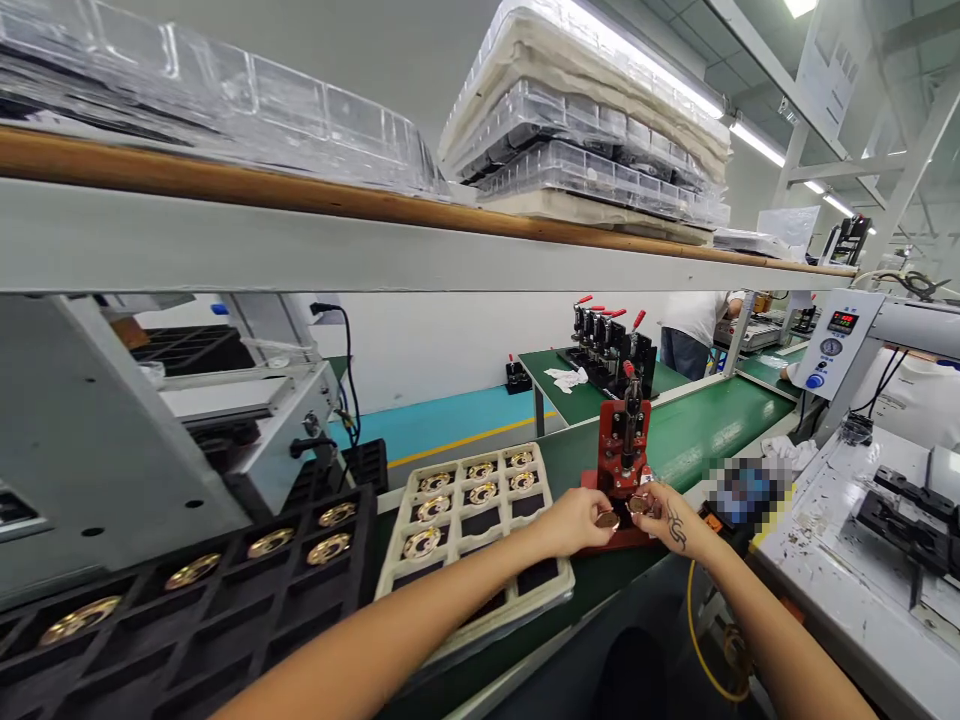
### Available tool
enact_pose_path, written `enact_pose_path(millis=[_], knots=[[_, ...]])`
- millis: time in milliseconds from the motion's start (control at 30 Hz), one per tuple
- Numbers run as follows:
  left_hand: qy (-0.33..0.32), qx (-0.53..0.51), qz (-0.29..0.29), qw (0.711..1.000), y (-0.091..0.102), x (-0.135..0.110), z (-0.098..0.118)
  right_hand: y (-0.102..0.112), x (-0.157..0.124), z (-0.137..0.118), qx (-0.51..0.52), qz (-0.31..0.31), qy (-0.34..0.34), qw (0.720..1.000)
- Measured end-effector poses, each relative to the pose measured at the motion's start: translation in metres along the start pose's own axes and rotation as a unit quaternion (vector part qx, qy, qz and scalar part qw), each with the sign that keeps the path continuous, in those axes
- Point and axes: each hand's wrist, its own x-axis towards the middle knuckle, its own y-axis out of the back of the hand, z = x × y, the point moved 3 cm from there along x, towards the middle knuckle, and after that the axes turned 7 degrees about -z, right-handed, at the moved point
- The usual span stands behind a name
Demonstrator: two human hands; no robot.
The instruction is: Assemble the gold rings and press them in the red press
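My left hand (576, 520) pinches a small round metal disc (607, 520) with a copper-coloured rim. Beside it, my right hand (664, 514) is closed on a round gold-coloured metal piece (640, 504); its exact kind is too small to tell. Both pieces are held apart, just in front of a red toggle-clamp press (624, 450) with a black lever. To the left of the press lies a cream tray (459, 540), with ornate gold-coloured rings (482, 493) in several of its compartments. My left forearm hides part of this tray.
A black compartment tray (247, 640) with gold rings stands at left. Overhead runs a shelf (375, 210) stacked with clear trays (600, 170). At right are a phone-like screen (742, 492) and a white machine (844, 345). Several black clamps (604, 335) and a co-worker (690, 325) are farther back.
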Motion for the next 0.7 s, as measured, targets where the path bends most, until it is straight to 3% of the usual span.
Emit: enact_pose_path(millis=[167, 300, 400, 500, 600, 700], knots=[[0.0, -0.041, 0.055, 0.998, 0.065, -0.068, -0.008, -0.01, 0.025, -0.009, -0.01, -0.079, 0.034, 0.996], [0.014, -0.211, 0.073, 0.975, 0.097, -0.117, -0.014, -0.009, 0.028, -0.019, -0.015, -0.091, 0.037, 0.995], [0.014, -0.313, 0.098, 0.945, 0.1, -0.145, -0.009, 0.01, 0.024, -0.025, -0.02, -0.06, 0.012, 0.998], [0.013, -0.32, 0.131, 0.938, 0.091, -0.166, 0.008, 0.054, 0.034, -0.032, -0.013, 0.017, -0.021, 1.0], [0.008, -0.263, 0.151, 0.953, 0.079, -0.178, 0.031, 0.106, 0.069, -0.051, 0.009, 0.124, -0.029, 0.992], [0.001, -0.213, 0.155, 0.965, 0.07, -0.183, 0.047, 0.132, 0.115, -0.087, 0.042, 0.145, 0.002, 0.988]])
